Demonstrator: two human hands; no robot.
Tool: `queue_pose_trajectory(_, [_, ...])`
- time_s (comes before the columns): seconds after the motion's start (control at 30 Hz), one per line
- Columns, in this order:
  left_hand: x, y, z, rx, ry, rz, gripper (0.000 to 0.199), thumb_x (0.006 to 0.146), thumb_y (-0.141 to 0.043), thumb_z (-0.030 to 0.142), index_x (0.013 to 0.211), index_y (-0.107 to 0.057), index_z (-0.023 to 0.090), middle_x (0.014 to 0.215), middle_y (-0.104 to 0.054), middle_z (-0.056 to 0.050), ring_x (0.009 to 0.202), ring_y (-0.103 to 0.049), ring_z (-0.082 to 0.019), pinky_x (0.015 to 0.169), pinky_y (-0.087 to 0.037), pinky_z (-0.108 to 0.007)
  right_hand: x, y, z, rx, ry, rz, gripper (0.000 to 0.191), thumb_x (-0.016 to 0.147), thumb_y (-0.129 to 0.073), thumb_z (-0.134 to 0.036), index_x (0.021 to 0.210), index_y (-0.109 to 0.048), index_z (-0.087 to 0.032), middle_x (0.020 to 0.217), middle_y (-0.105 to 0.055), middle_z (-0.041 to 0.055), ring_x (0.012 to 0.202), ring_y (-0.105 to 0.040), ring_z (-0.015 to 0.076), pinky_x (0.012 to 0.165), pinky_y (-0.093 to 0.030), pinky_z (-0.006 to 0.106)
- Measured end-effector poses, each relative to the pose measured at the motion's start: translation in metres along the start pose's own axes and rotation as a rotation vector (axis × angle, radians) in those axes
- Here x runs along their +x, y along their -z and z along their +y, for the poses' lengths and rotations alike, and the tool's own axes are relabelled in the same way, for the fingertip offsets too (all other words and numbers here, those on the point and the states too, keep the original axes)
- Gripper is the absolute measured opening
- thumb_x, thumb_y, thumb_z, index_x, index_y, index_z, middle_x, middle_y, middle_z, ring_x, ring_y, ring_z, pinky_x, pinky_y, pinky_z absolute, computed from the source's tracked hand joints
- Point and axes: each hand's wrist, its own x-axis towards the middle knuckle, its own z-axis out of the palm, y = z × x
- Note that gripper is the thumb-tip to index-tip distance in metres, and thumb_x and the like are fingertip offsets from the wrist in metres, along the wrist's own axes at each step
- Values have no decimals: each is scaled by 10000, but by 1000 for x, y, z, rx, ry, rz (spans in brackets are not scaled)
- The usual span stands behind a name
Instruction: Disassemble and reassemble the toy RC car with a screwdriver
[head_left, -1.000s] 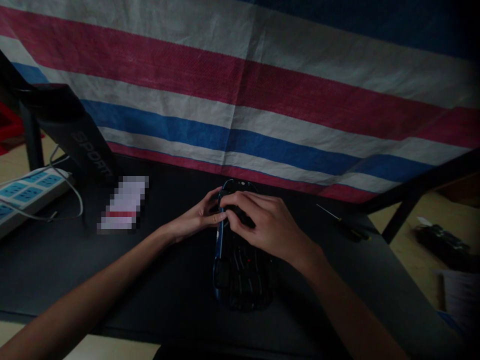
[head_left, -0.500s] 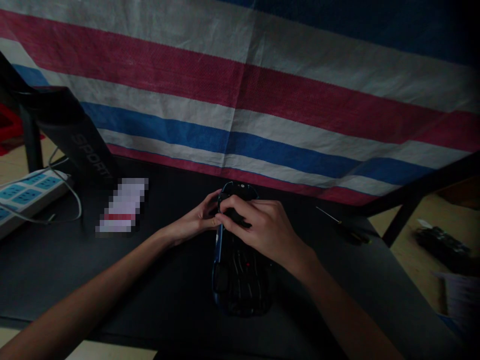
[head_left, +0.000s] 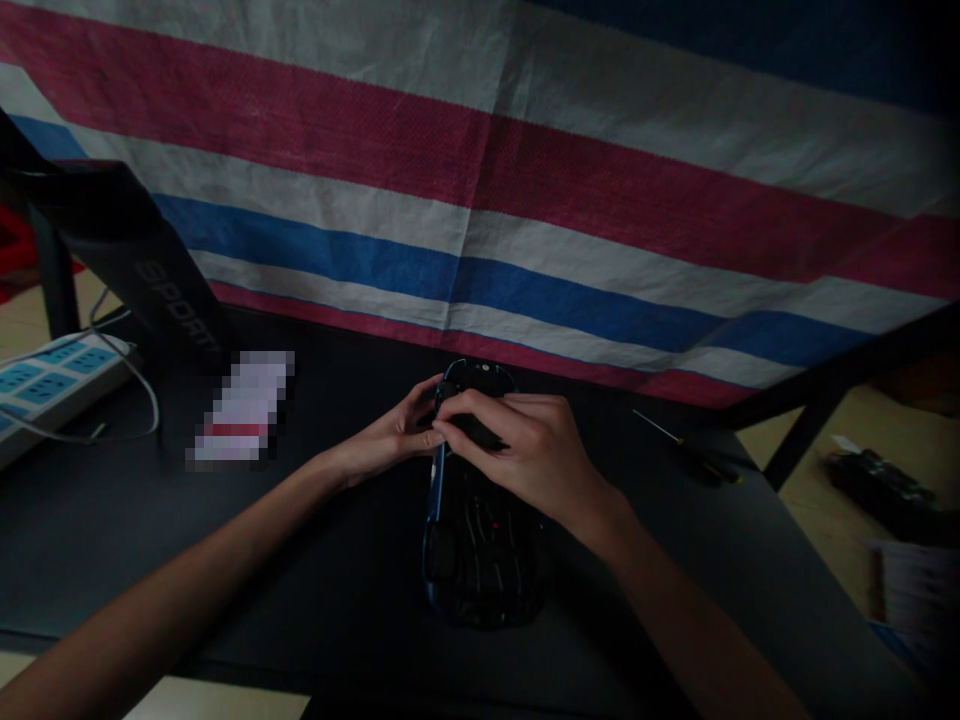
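Observation:
A blue and black toy car [head_left: 487, 555] lies underside up on the dark table, its long side pointing away from me. My left hand [head_left: 397, 435] grips the car's left edge near the far end, thumb and fingers at a wheel. Above that same end, my right hand [head_left: 517, 435] is closed in a pinch, thumb and forefinger meeting by the far left wheel. Whatever is between those fingertips is too small and dark to make out. The right hand covers part of the car's far half.
On the table [head_left: 322, 580] a screwdriver [head_left: 694, 453] lies at the right and a blurred pale item [head_left: 244, 405] at the left. A dark bottle [head_left: 150, 260] and a power strip [head_left: 67, 385] with a cable stand farther left. Striped sheeting [head_left: 480, 180] hangs behind.
The right thumb and forefinger have shifted slightly at the far left wheel, with the forefinger a little straighter. The left hand keeps its hold. The view has moved slightly.

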Motion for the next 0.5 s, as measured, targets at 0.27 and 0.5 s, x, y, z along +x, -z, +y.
queue_pose_trajectory(0.27, [2,-3,2,19,10,16,832,905,-765,281,1612,-328,324,1659,-374,-137,1549,-323,-366,1229,-321,-600,5,14,3,42,21,-108,210,940,-510,-182,1109,-635,-199,1085,-741,73,1031,-690,219,913,-525,359])
queue_pose_trajectory(0.5, [3,-2,3,42,4,-8,853,885,-785,335,1612,-340,341,1650,-381,-151,1513,-375,-389,1197,-349,-643,5,16,4,42,-62,-140,198,1010,-548,-200,1170,-652,-251,1045,-778,13,900,-727,167,845,-535,308])
